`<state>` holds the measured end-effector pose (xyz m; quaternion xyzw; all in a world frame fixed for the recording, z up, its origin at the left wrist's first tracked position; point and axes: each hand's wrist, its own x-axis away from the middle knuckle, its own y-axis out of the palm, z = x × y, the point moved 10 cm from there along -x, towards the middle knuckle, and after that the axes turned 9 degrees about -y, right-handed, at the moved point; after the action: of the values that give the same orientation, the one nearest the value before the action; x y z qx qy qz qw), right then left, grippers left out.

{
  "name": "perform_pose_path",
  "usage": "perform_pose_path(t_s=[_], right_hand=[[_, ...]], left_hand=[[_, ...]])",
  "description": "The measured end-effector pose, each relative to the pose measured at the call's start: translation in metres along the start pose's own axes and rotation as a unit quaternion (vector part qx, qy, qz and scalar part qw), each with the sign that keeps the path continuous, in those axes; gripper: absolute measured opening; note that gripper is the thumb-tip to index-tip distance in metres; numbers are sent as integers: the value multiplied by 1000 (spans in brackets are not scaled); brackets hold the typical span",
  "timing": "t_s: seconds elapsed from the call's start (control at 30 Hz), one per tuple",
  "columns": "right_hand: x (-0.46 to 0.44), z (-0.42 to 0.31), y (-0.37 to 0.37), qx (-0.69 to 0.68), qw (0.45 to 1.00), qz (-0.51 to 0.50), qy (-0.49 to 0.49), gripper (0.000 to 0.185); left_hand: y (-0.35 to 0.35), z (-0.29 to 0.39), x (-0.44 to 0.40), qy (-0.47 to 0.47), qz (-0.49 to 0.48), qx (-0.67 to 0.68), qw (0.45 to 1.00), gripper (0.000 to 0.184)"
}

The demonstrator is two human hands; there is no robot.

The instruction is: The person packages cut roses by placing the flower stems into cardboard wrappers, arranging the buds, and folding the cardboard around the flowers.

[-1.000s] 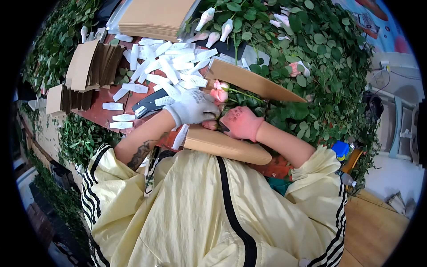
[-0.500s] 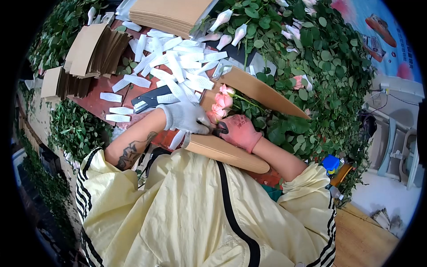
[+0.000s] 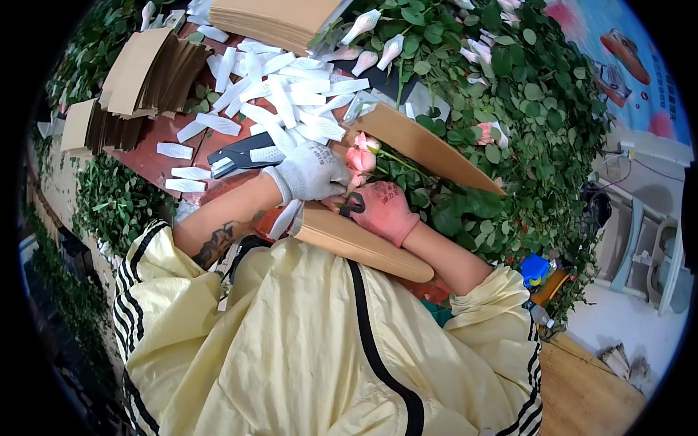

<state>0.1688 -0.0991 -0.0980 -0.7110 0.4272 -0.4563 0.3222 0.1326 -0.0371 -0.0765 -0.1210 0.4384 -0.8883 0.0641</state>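
Note:
My left hand (image 3: 311, 173), in a grey-white knit glove, is closed beside several pink roses (image 3: 362, 154); its fingertips are turned away, so I cannot make out what they hold. My right hand (image 3: 385, 212), in a pink glove with dark fingertips, is closed at a pink rose head (image 3: 334, 203) that shows between both hands. Its stem is hidden. The roses lie on an opened cardboard wrap, whose far flap (image 3: 429, 149) stands up behind them and whose near flap (image 3: 363, 243) lies against my body. Green stems and leaves run to the right.
White foam net sleeves (image 3: 291, 94) are scattered over the red table (image 3: 142, 156) beside a black flat object (image 3: 236, 156). Cardboard stacks (image 3: 269, 25) stand at the back and left. Rose foliage (image 3: 538, 145) heaps up on the right. A blue object (image 3: 535, 269) sits at lower right.
My left hand has lifted a little up and away from my right thumb, uncovering a rose head between the hands. My right hand stays by the near flap. The view has shifted slightly.

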Motion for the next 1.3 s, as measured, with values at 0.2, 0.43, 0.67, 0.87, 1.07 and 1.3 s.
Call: perform_pose_path(t_s=[0.2, 0.43, 0.67, 0.87, 1.07, 1.3], right_hand=[[19, -4, -57, -6, 997, 62, -38, 28], [10, 5, -41, 187, 979, 80, -29, 27], [2, -1, -41, 185, 981, 53, -15, 24], [16, 11, -66, 135, 987, 76, 45, 27], [8, 22, -59, 211, 971, 111, 32, 29], [-4, 25, -52, 219, 971, 93, 0, 31]], left_hand=[[-14, 9, 18, -20, -58, -54, 997, 23], [-6, 7, 27, -24, -93, -15, 995, 32], [-2, 8, 26, 2, -60, -11, 998, 34], [-5, 7, 15, 17, 2, -15, 1000, 37], [-11, 16, 8, -16, -34, -79, 996, 38], [-8, 7, 12, -69, -59, -86, 992, 45]])
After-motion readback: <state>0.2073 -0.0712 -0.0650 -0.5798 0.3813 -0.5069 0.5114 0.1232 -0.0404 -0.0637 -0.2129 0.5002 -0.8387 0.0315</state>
